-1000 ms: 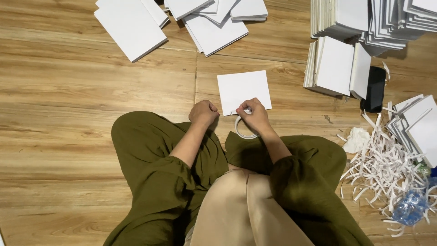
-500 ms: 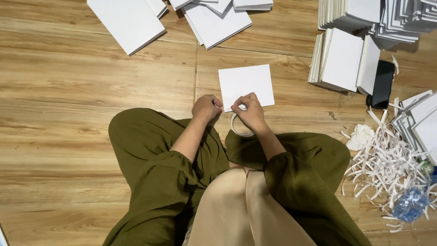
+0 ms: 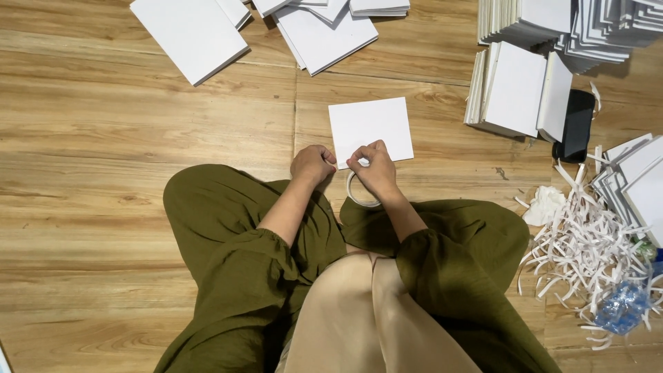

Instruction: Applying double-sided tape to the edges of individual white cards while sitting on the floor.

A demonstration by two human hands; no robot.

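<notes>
I sit cross-legged on a wooden floor in olive-green clothes. A flat white rectangular card point(image 3: 369, 126) lies on the floor just in front of my knees. My right hand point(image 3: 375, 170) holds a roll of pale tape point(image 3: 357, 194), its ring showing under the fingers at the card's near edge. Beside it, my left hand point(image 3: 312, 164) has its fingers curled close to the card's near left corner. Whether the left fingers pinch the tape's end is hidden.
Several white cards point(image 3: 190, 34) lie scattered at the top left and centre. Stacks of white cards point(image 3: 518, 86) stand at the top right beside a black object point(image 3: 575, 124). A heap of white paper strips point(image 3: 587, 249) and a plastic bottle point(image 3: 621, 307) lie on the right.
Both hands stay at the card's near edge with only slight finger movement. The view has shifted a little, so the floor items sit lower in the picture.
</notes>
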